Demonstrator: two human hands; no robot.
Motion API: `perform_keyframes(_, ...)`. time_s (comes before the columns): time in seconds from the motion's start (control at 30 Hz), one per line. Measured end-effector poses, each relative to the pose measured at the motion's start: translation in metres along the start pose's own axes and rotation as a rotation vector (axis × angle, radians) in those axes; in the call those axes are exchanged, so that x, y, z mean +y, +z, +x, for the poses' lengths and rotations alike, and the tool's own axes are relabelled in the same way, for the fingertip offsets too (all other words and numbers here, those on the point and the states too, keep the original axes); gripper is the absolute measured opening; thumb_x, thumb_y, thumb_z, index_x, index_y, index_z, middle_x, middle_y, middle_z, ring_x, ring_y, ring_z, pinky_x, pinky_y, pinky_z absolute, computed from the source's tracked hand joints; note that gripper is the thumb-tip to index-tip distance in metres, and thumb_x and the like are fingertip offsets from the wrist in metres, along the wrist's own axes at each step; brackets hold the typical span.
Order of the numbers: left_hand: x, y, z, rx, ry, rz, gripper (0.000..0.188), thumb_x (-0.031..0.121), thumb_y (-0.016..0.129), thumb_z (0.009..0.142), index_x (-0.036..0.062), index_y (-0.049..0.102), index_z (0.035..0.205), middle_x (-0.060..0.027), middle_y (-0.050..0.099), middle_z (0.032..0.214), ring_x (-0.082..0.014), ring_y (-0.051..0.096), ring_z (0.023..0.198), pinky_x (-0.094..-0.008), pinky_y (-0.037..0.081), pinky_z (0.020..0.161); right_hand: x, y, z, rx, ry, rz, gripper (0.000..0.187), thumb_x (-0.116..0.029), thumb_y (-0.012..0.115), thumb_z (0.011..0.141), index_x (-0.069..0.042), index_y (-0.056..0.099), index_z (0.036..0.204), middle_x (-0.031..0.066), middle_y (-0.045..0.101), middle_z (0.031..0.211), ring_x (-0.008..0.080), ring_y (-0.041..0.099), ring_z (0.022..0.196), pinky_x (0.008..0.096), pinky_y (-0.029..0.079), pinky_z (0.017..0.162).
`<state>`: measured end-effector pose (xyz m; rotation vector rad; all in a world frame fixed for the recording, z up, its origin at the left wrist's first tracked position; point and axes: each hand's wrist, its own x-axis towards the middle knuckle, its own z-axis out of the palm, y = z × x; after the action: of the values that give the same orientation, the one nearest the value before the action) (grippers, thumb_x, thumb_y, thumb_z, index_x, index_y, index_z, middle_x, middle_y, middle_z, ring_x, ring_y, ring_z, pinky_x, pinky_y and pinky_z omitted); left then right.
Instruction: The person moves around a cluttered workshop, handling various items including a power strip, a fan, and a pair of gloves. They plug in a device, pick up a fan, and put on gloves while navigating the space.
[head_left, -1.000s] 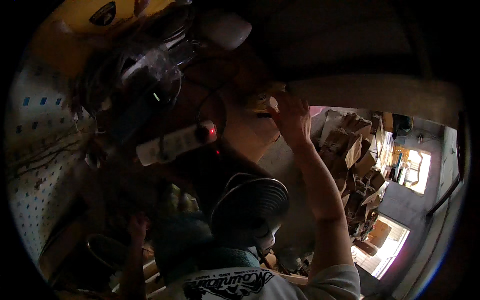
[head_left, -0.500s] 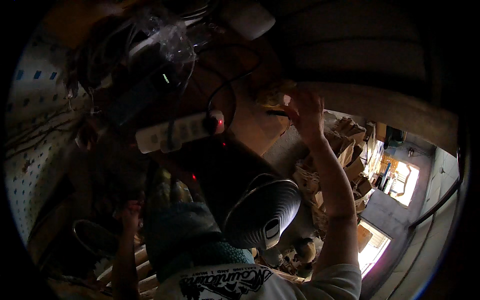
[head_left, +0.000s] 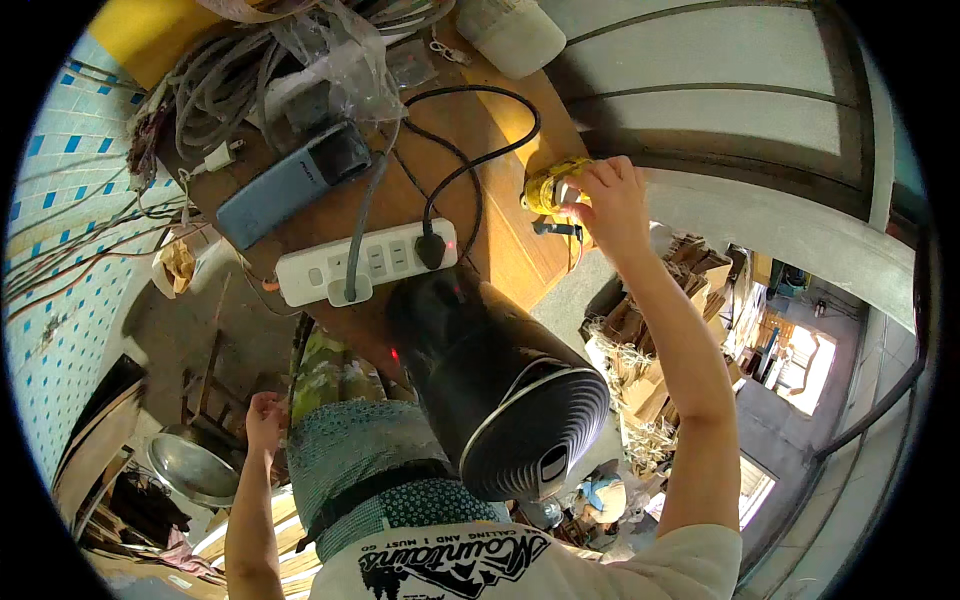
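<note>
At the table's right edge my right hand bends its fingers and thumb round a small whitish piece on a yellow-wrapped bundle. The fingers partly cover the piece, so I cannot make out its kind. Just below that hand lies a short black connector with a thin cord. My left hand hangs low beside my leg, fingers loosely bent and apart, with nothing visible in them. A large black cylindrical device with a ribbed end stands between my arms, touched by neither hand.
The brown table bears a white power strip with plugs, a blue-grey box, coiled grey cable and clear plastic. A metal bowl sits low on the left. Cardboard scraps are heaped on the right.
The picture has gone from dark to bright, so the table and room show clearly. My right hand stays at the yellow bundle, shifted only slightly; my left hand has hardly moved.
</note>
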<state>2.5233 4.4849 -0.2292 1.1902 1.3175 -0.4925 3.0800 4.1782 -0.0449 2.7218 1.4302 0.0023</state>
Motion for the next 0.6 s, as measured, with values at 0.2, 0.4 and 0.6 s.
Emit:
perform_keyframes(0.2, 0.012, 0.004, -0.002, 0.006, -0.054, -0.107, 0.028, 0.001, 0.049, 0.086, 0.0101, 0.054, 0.111, -0.0012, 0.054, 0.084, -0.0128, 0.058, 0.066, -0.0250, 0.046, 0.055, 0.005, -0.004, 0.008, -0.043, -0.073, 0.068, 0.030, -0.021, 0.077, 0.062, -0.012, 0.067, 0.088, -0.0005, 0.061, 0.089, 0.0214, 0.052, 0.097, 0.0370, 0.040, 0.083)
perform_keyframes(0.4, 0.012, 0.013, 0.009, -0.032, -0.027, -0.147, 0.026, 0.001, 0.052, 0.086, 0.0100, 0.054, 0.111, -0.0027, 0.055, 0.088, -0.0158, 0.060, 0.068, -0.0295, 0.049, 0.056, -0.002, -0.006, 0.007, -0.031, -0.085, 0.018, 0.028, -0.022, 0.076, 0.064, -0.013, 0.065, 0.088, -0.0005, 0.061, 0.087, 0.0208, 0.052, 0.096, 0.0360, 0.039, 0.084)
perform_keyframes(0.6, 0.043, 0.005, 0.015, -0.088, 0.067, -0.150, 0.019, 0.003, 0.057, 0.087, 0.0082, 0.055, 0.105, -0.0023, 0.056, 0.087, -0.0139, 0.059, 0.067, -0.0281, 0.049, 0.057, -0.007, -0.016, 0.017, -0.170, -0.078, -0.134, 0.022, -0.021, 0.074, 0.067, -0.014, 0.064, 0.085, -0.0005, 0.062, 0.088, 0.0197, 0.053, 0.098, 0.0338, 0.038, 0.086)
